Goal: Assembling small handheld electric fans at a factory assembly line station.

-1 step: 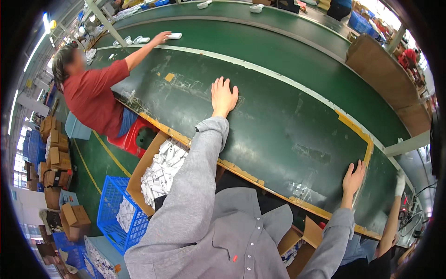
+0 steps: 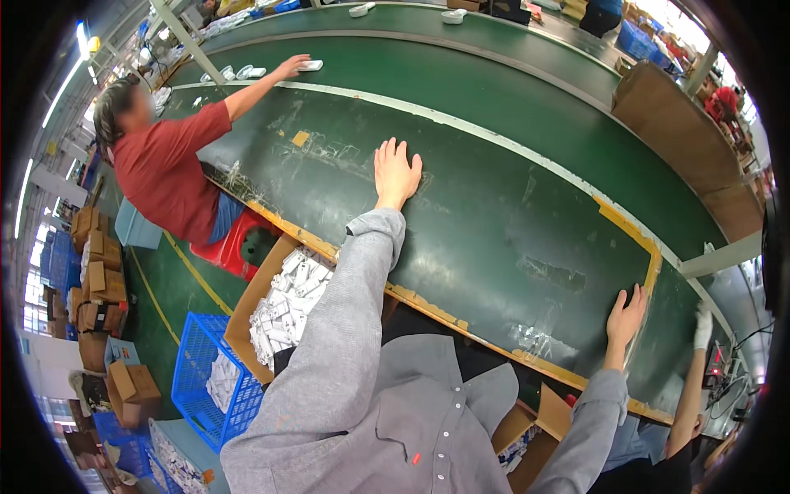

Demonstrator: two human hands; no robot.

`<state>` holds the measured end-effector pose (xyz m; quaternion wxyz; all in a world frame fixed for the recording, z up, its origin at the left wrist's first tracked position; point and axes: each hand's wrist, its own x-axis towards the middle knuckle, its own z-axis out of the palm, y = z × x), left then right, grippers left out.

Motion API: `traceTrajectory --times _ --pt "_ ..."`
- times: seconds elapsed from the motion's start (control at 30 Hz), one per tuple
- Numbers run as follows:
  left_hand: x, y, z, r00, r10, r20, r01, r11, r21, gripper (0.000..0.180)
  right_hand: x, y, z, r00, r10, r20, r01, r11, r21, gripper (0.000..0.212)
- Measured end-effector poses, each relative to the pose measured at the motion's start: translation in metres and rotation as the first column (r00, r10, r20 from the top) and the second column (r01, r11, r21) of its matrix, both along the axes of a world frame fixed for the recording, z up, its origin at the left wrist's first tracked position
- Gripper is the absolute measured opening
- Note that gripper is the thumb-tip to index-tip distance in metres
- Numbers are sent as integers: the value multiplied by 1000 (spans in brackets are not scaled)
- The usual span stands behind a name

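While the dark green counter [image 2: 477, 222] ran alongside a green conveyor belt [image 2: 494, 103], the left hand [image 2: 397, 174] lay palm down on it, grip wide with fingers spread. The right hand [image 2: 626, 319] rested near its right end, grip also wide, thumb apart. Left of the left sleeve [image 2: 329, 321], a cardboard box [image 2: 244, 319] held white pieces [image 2: 284, 311], beside a blue basket [image 2: 194, 387]. Farther left, a co-worker [image 2: 169, 156] in red reached toward a white item [image 2: 311, 66].

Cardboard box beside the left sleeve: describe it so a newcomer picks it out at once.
Start from the long dark green worktable. At its near edge, just left of the person's grey left sleeve, sits an open cardboard box heaped with white pieces. Being solid-sided and brown sets it apart from the latticed blue crate next to it.
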<state>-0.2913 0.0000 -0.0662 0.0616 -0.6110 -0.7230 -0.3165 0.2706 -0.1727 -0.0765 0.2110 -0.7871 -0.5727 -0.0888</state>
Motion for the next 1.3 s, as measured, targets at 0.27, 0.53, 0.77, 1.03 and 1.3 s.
traceTrajectory --times 0.27,0.53,0.77,1.03,1.3 --pt "6 0 0 1000 3 13 -3 1000 -17 50 3 -1 -1 1000 -5 10 5 1000 15 49" --pt "3 0 -1 1000 -4 -13 4 1000 -30 51 0 -1 3 1000 1 29 -1 1000 20 49" --pt "1 3 2 1000 0 -26 -2 998 -58 51 -3 -1 3 1000 -6 2 6 1000 28 49" --pt "-7 0 -1 997 4 -72 -5 1000 -8 51 -7 4 4 1000 21 14 -21 999 27 49" --pt "5 -2 -1 1000 13 -1 -13 1000 -24 50 6 -1 -2 1000 -3 -14 3 1000 -8 49"
